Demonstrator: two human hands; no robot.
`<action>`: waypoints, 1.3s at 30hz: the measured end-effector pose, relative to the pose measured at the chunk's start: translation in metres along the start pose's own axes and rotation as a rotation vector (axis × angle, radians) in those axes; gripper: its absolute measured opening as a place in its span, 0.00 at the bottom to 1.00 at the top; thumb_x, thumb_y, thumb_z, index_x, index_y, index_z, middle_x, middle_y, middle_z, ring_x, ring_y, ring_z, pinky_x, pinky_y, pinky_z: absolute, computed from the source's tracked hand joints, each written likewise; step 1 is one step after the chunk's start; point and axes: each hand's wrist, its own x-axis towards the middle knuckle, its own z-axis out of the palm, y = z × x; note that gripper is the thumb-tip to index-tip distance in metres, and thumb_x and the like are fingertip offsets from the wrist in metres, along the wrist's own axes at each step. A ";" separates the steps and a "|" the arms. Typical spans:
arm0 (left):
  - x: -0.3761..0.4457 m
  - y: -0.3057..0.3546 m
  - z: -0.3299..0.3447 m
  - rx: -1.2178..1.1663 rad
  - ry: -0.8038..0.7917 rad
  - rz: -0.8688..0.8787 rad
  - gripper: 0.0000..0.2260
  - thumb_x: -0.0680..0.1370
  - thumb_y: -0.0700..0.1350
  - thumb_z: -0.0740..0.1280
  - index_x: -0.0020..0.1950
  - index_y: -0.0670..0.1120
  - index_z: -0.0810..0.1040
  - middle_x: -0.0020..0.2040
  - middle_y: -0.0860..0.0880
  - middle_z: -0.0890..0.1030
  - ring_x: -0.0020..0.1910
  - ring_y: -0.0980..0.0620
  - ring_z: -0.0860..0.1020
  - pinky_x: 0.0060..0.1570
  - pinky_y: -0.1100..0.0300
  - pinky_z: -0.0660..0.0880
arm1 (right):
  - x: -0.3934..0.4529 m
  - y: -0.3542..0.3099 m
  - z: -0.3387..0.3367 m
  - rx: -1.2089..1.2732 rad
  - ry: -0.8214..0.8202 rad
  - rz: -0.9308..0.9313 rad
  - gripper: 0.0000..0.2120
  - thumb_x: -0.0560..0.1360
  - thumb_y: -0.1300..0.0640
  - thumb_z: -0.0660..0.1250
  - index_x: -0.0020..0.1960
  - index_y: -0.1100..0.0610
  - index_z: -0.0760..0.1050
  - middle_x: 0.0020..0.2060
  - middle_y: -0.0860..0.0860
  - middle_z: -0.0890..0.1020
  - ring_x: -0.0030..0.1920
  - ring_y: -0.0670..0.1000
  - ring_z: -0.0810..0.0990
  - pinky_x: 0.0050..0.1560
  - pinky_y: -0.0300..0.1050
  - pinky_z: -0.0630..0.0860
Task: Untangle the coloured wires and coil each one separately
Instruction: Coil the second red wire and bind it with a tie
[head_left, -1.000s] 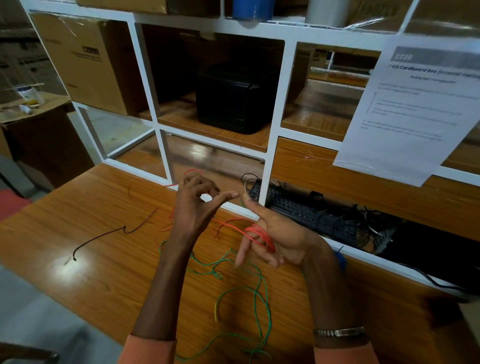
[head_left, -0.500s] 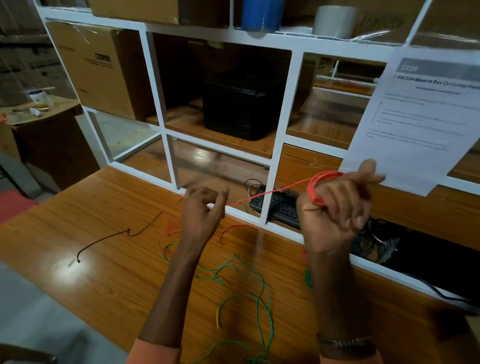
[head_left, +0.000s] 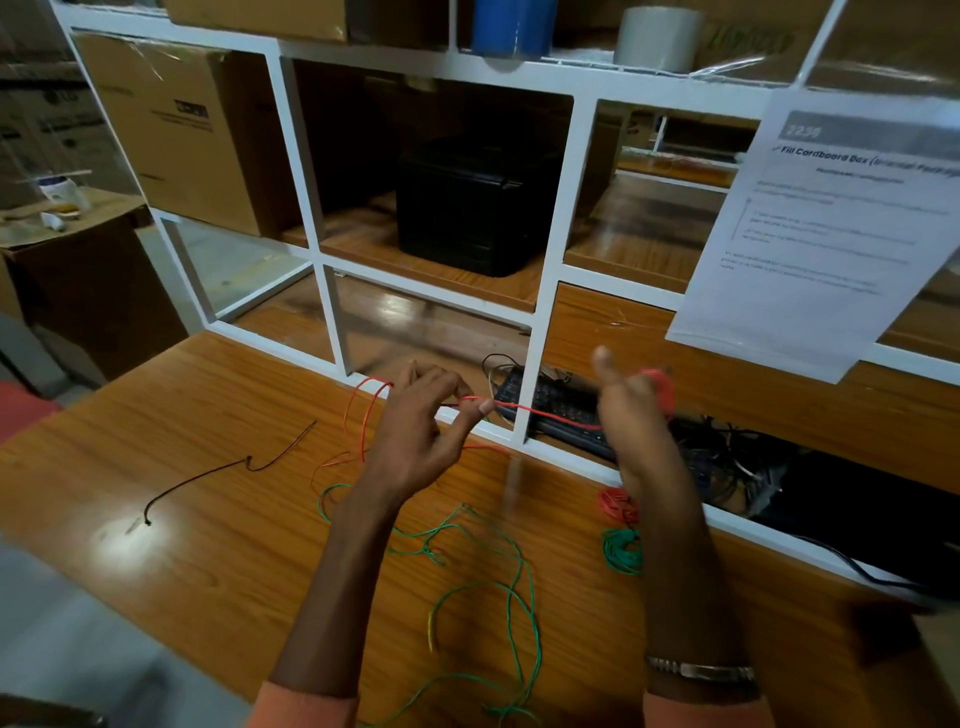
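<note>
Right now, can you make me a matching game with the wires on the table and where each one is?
Things:
1. red wire
2. black wire
3. loose green wire
4. green coil

Places or states:
A. lying alone on the table's left side
B. stretched between the two hands
C. wound up small, beside the right forearm
D. sprawled in loops between the forearms

Pairs: 1-B, 2-A, 3-D, 4-C
</note>
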 end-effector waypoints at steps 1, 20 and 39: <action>0.001 0.000 0.002 0.020 0.002 0.012 0.09 0.81 0.55 0.68 0.44 0.54 0.75 0.45 0.57 0.77 0.52 0.57 0.69 0.67 0.42 0.70 | -0.001 0.002 0.002 -0.225 -0.085 0.053 0.39 0.83 0.36 0.56 0.84 0.55 0.46 0.78 0.60 0.64 0.77 0.61 0.66 0.76 0.63 0.61; 0.002 0.001 -0.007 -0.055 0.039 -0.063 0.20 0.83 0.53 0.69 0.33 0.47 0.80 0.33 0.53 0.80 0.39 0.56 0.81 0.82 0.41 0.54 | 0.003 0.025 0.013 1.540 -0.730 -0.092 0.20 0.86 0.49 0.59 0.51 0.61 0.84 0.35 0.47 0.82 0.24 0.41 0.73 0.35 0.30 0.65; 0.010 0.009 -0.016 -0.072 0.292 -0.021 0.15 0.69 0.53 0.82 0.37 0.46 0.81 0.40 0.58 0.78 0.45 0.66 0.74 0.61 0.32 0.72 | -0.016 0.027 0.032 -0.253 -0.783 0.074 0.51 0.75 0.21 0.43 0.65 0.65 0.76 0.48 0.64 0.87 0.42 0.57 0.86 0.42 0.44 0.79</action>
